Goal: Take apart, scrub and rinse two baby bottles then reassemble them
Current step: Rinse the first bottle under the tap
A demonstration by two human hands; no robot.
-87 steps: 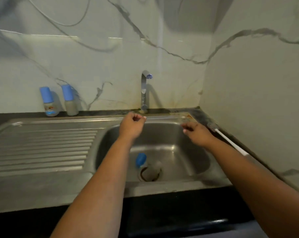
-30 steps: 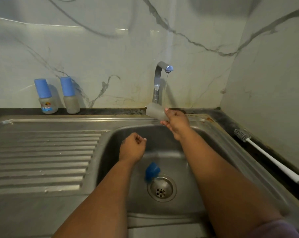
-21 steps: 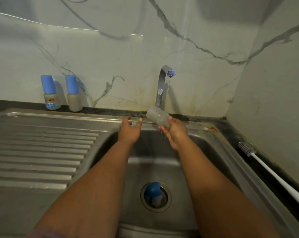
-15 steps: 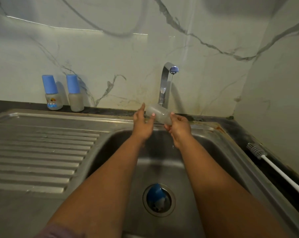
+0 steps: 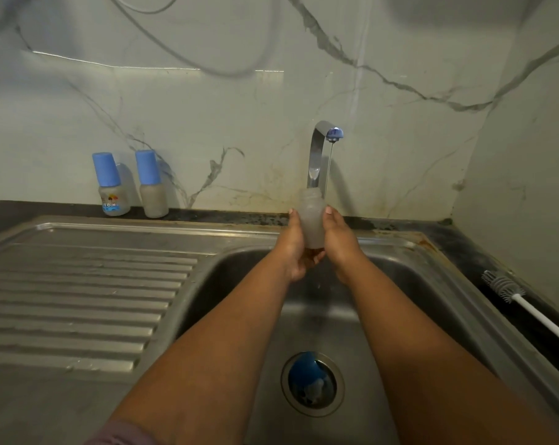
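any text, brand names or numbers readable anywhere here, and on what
No text can be read anywhere.
Left capped bottle: a coloured printed picture with a blue band under it; any lettering is too small and blurred to read.
Right capped bottle: no print visible.
Open bottle held in both hands under the tap: no markings visible.
Bottle brush and sink: no label visible.

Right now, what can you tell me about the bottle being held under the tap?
The bottle is small, cloudy and translucent, seemingly plastic, with no cap or teat on its narrower threaded neck. It stands about upright, mouth up, just below the tap's spout, where a thin stream falls. The left hand and right hand clasp its sides above the sink basin.
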